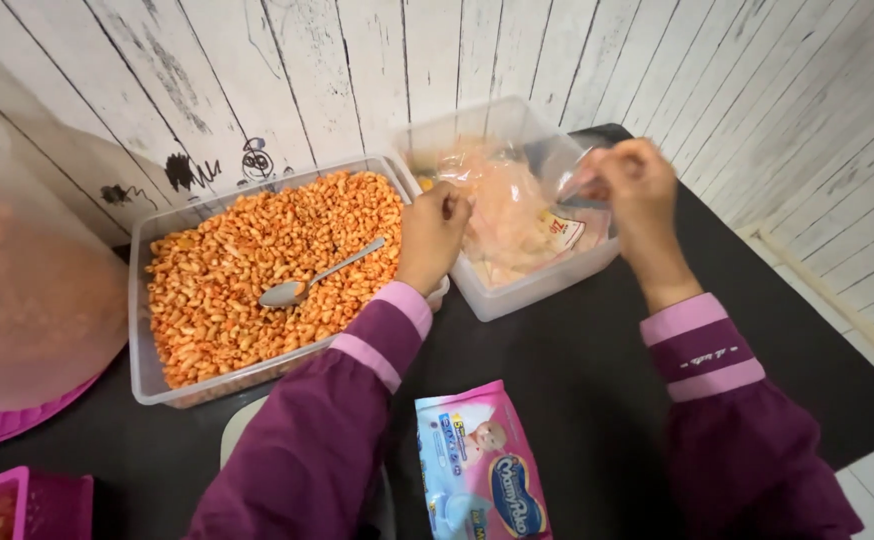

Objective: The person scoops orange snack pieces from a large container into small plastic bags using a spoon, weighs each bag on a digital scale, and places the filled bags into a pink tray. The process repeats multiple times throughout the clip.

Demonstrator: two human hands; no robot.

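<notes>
Noting, nearest us, a pink-and-blue packet (pixel 482 465). Beyond, our left hand (pixel 431 236) and right hand (pixel 637 190) are pinching open a still-empty clear plastic bag (pixel 517 205) over its tub (pixel 547 275); the spoon (pixel 322 274) is lying untouched in the seasoned macaroni bin (pixel 139 330).

Home snack-packing spot: tub of orange macaroni snacks (pixel 257 270), plank wall (pixel 357 70).

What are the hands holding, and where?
Both hands, left and right, pinch a clear plastic bag by its top edge, over the smaller tub.
</notes>
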